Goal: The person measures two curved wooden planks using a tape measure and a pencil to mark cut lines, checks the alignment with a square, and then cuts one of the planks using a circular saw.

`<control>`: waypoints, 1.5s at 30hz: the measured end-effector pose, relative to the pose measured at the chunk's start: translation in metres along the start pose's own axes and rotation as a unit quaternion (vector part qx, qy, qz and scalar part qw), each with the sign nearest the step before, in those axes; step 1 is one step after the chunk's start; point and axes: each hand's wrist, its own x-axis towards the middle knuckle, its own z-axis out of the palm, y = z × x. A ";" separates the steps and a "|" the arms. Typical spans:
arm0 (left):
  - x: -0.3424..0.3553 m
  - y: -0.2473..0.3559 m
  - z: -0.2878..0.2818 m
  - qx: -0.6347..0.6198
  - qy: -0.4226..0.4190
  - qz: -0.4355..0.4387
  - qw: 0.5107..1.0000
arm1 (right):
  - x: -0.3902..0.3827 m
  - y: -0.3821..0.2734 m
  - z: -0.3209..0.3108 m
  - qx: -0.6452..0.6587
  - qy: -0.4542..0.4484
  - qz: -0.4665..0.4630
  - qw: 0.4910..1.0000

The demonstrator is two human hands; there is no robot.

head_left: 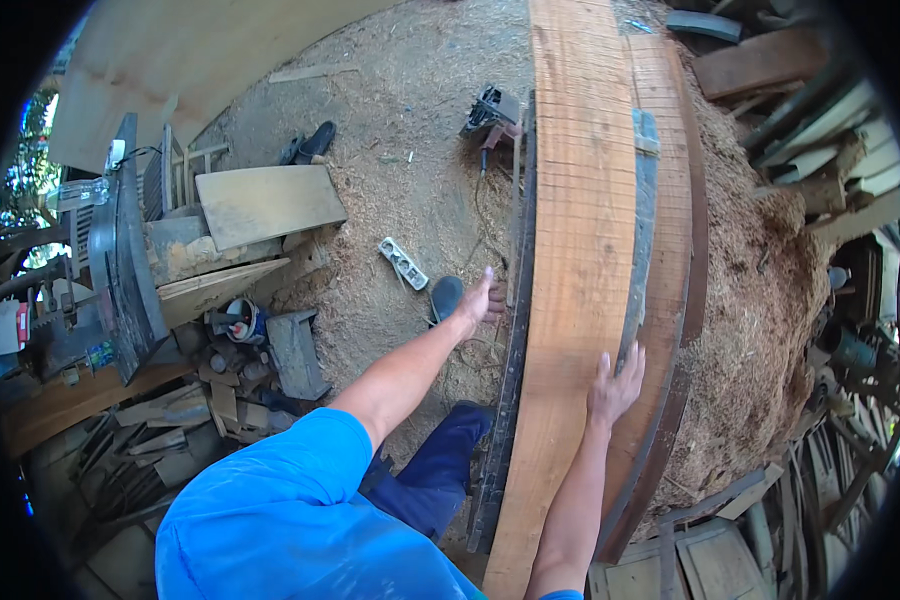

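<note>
A long, broad sawn plank (582, 200) runs lengthwise before me, with dark saw marks across its face. Beside its right edge lie a narrow grey-blue board (644, 210) and a second long reddish plank (675, 180). My right hand (616, 388) is open, its fingers stretched forward at the first plank's right edge by the grey-blue board. Whether it presses down, I cannot tell. My left hand (480, 306) hangs open left of the plank and the dark beam (518, 300) along its side, thumb raised, holding nothing.
A reddish-and-black power tool (492, 118) with a cord rests left of the planks. A white power strip (403, 263) lies on the sawdust-covered floor. Sawdust heaps (750, 320) rise at the right. A slanted board (270, 205) and scrap wood (160, 430) stand left.
</note>
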 end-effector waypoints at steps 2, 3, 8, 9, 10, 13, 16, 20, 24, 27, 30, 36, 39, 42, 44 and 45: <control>0.029 0.025 -0.027 0.013 0.026 0.007 1.000 | 0.064 -0.070 0.020 0.012 -0.010 -0.073 0.997; 0.047 0.043 -0.034 0.036 0.043 0.024 0.998 | 0.097 -0.099 0.035 -0.009 -0.009 -0.090 0.996; 0.171 0.130 -0.064 0.190 0.128 0.087 0.969 | 0.172 -0.163 0.118 -0.241 0.057 -0.070 0.966; 0.199 0.152 -0.076 0.225 0.141 0.123 0.956 | 0.178 -0.170 0.126 -0.237 0.049 -0.074 0.967; 0.224 0.166 -0.081 0.260 0.144 0.151 0.943 | 0.178 -0.170 0.130 -0.218 0.059 -0.089 0.970; 0.282 0.203 -0.071 0.308 0.180 0.174 0.918 | 0.175 -0.165 0.124 -0.222 0.037 -0.097 0.969; 0.325 0.209 -0.062 0.337 0.188 0.190 0.903 | 0.175 -0.164 0.120 -0.198 0.024 -0.095 0.975; 0.367 0.202 -0.043 0.334 0.187 0.191 0.904 | 0.177 -0.160 0.121 -0.193 0.003 -0.101 0.976; 0.397 0.208 -0.028 0.324 0.200 0.152 0.912 | 0.178 -0.158 0.119 -0.194 -0.022 -0.100 0.976; 0.417 0.219 -0.032 0.309 0.173 0.080 0.932 | 0.179 -0.161 0.120 -0.188 -0.034 -0.101 0.976; 0.435 0.212 -0.043 0.264 0.227 0.157 0.924 | 0.181 -0.160 0.120 -0.183 -0.043 -0.102 0.977; 0.415 0.213 -0.064 0.082 0.129 0.108 0.982 | 0.179 -0.158 0.120 -0.186 -0.038 -0.102 0.977; 0.365 0.212 -0.083 -0.049 0.129 0.028 0.990 | 0.176 -0.160 0.118 -0.186 -0.035 -0.101 0.977; 0.329 0.204 -0.118 -0.151 0.117 0.029 0.981 | 0.177 -0.158 0.120 -0.192 -0.021 -0.090 0.977; 0.312 0.184 -0.160 -0.137 0.155 0.010 0.978 | 0.178 -0.164 0.121 -0.188 -0.027 -0.095 0.977; 0.306 0.167 -0.181 -0.136 0.165 0.013 0.977 | 0.177 -0.164 0.120 -0.190 -0.032 -0.098 0.976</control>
